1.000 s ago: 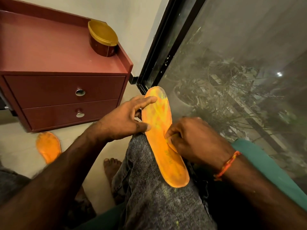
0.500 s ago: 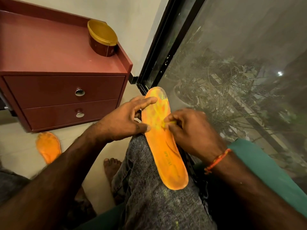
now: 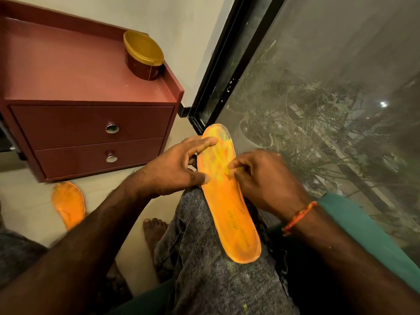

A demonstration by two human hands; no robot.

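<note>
An orange insole (image 3: 229, 212) lies lengthwise on my knee, in grey jeans (image 3: 204, 269), with its toe end pointing away from me. Yellow smears cover its front half. My left hand (image 3: 172, 171) holds the insole's left edge, thumb on top, index finger stretched across near the toe. My right hand (image 3: 266, 180) has its fingers curled and pinches a small yellow piece (image 3: 230, 171) against the insole's front half. Most of that piece is hidden by the fingers.
A second orange insole (image 3: 69, 205) lies on the pale floor at left. Behind it stands a red two-drawer cabinet (image 3: 91, 123) with a round gold-lidded tin (image 3: 143, 55) on top. A black-framed mesh window (image 3: 318, 87) fills the right. My bare foot (image 3: 154, 230) rests below.
My right hand has slid up the insole from its middle toward the toe end. The left hand and the insole have stayed where they were.
</note>
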